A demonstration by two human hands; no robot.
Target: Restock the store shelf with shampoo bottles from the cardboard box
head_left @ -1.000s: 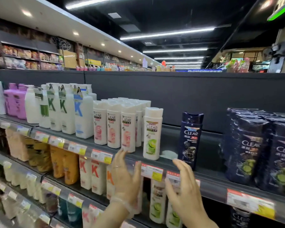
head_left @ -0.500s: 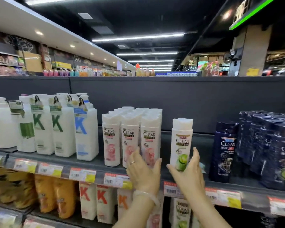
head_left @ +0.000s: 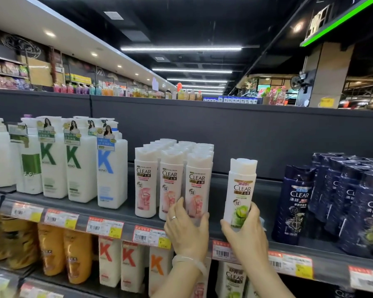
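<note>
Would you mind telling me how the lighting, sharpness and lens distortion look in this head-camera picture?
Head view: bright ceiling strip lights blow out to white against a dark ceiling; wide-angle distortion bends the shelf edge and tilts the side bottles; the green-label Clear bottle in the right hand reads sharp, the lower-left orange bottles are soft.

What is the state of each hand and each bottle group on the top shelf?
Left hand: grips the front pink-label bottle.
Right hand: grips the green-label bottle, upright.
Pink-label bottles: upright, in rows.
Dark blue bottles: upright.
</note>
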